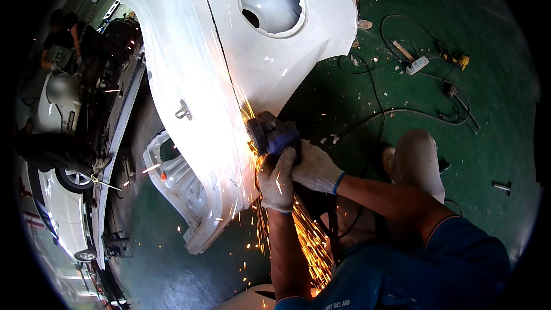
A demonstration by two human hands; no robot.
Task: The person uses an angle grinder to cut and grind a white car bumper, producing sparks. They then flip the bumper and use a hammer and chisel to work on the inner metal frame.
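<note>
Both my hands wear pale knit work gloves and are closed round a dark blue angle grinder (279, 136). My left hand (277, 185) holds it from below, and my right hand (315, 167) grips it from the right. The grinder's head meets the edge of a white car body panel (287, 72), close to the lower end of a dark seam. Orange sparks stream down past my left forearm. A round fuel-filler opening (271, 4) is cut in the panel's upper part. A small metal striker loop (183, 110) sits on its bright left side. The grinding disc is hidden by glare and sparks.
A power strip (417, 65), a yellow tool (461, 61) and looping black cables lie on the green floor (488, 149) at right. A metal rail (121, 138) runs along the left. Beyond it are a white car (66, 212) and people.
</note>
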